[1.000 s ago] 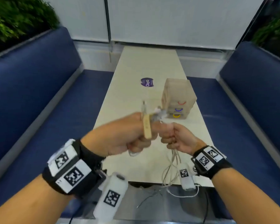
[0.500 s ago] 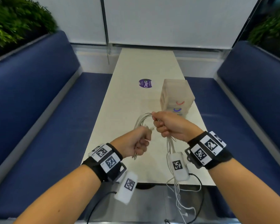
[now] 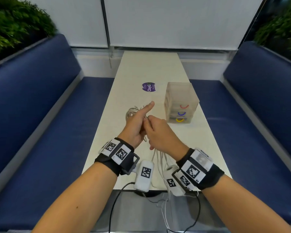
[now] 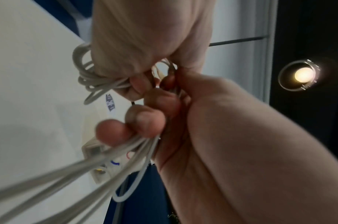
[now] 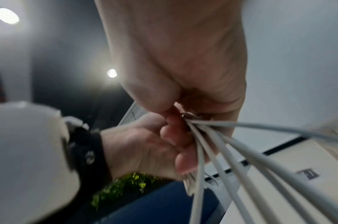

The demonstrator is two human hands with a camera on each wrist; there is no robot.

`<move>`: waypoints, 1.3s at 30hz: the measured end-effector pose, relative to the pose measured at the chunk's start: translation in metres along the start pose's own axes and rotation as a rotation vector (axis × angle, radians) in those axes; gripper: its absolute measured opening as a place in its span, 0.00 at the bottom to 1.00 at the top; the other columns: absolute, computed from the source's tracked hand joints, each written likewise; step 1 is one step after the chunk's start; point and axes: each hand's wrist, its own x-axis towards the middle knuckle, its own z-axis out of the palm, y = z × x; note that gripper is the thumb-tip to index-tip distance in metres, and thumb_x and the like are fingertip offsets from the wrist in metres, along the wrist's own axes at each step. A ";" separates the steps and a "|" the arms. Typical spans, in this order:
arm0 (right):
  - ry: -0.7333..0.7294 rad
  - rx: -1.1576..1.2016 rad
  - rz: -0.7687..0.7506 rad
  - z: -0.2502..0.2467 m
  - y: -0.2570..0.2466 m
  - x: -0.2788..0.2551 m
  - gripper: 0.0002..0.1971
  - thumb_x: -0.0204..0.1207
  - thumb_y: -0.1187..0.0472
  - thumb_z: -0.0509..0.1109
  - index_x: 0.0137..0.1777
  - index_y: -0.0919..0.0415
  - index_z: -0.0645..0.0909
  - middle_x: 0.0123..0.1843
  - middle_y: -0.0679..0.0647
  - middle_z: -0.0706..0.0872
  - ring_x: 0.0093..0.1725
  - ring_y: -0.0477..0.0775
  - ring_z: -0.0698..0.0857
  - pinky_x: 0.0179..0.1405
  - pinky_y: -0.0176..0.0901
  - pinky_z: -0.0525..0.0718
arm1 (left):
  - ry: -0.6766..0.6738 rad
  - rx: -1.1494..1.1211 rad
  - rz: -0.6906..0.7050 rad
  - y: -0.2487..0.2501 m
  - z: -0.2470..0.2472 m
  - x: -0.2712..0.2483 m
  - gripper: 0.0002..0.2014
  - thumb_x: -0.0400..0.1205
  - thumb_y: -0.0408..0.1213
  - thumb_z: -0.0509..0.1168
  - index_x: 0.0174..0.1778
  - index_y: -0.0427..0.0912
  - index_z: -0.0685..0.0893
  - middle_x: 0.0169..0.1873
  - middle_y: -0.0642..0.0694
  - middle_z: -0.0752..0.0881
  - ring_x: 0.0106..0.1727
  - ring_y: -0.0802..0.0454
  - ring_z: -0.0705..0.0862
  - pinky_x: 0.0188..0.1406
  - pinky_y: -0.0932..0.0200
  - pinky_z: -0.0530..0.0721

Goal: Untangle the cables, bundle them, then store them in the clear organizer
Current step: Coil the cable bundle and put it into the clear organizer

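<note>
Over the long pale table [image 3: 141, 68], your left hand [image 3: 136, 125] grasps the white cables [image 3: 131, 113]: its lower fingers are curled round the strands while the index finger points out straight. The cables are thin, round and off-white. To the left of that hand several turns sit gathered in a loose coil [image 4: 85, 75], and the free lengths run down in a fan of separate strands past the table's near edge. Your right hand [image 3: 160, 135] presses against the left, fingers curled and pinching the same strands where they leave the coil. Further right stands the clear organizer [image 3: 181, 102], a frosted stack of drawers with red, blue and yellow handles, apart from both hands.
</note>
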 end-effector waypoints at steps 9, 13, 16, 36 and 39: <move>0.019 0.181 0.036 0.004 0.003 0.002 0.18 0.77 0.61 0.66 0.24 0.59 0.71 0.22 0.56 0.73 0.20 0.54 0.74 0.18 0.54 0.85 | 0.097 -0.046 0.145 0.009 0.001 0.014 0.13 0.87 0.51 0.64 0.42 0.47 0.76 0.30 0.52 0.79 0.24 0.57 0.72 0.24 0.61 0.72; -0.153 0.444 0.120 0.003 0.018 -0.006 0.22 0.83 0.63 0.67 0.26 0.61 0.68 0.19 0.55 0.66 0.16 0.54 0.70 0.22 0.40 0.79 | -0.050 -0.191 0.170 0.023 0.001 0.008 0.20 0.89 0.52 0.60 0.33 0.50 0.68 0.21 0.54 0.70 0.23 0.56 0.65 0.26 0.61 0.65; -0.271 0.546 0.084 0.005 0.038 -0.013 0.28 0.86 0.58 0.67 0.23 0.60 0.66 0.20 0.53 0.64 0.17 0.53 0.67 0.26 0.37 0.81 | -0.192 -0.354 0.127 0.036 0.002 0.004 0.24 0.90 0.53 0.58 0.28 0.48 0.66 0.19 0.52 0.68 0.23 0.54 0.70 0.24 0.61 0.67; -0.544 -0.035 0.463 -0.004 0.055 0.033 0.13 0.76 0.63 0.69 0.31 0.60 0.72 0.25 0.54 0.69 0.23 0.51 0.64 0.21 0.40 0.62 | -0.568 0.883 -0.483 -0.034 -0.035 -0.034 0.30 0.75 0.74 0.57 0.41 0.45 0.72 0.19 0.54 0.62 0.14 0.62 0.55 0.12 0.69 0.51; -0.584 0.139 0.539 -0.009 0.044 0.037 0.10 0.71 0.61 0.65 0.31 0.55 0.70 0.26 0.53 0.68 0.23 0.48 0.60 0.19 0.36 0.61 | -0.464 0.841 -0.430 -0.036 -0.040 -0.023 0.43 0.60 0.84 0.53 0.44 0.43 0.75 0.21 0.54 0.62 0.17 0.61 0.55 0.15 0.67 0.50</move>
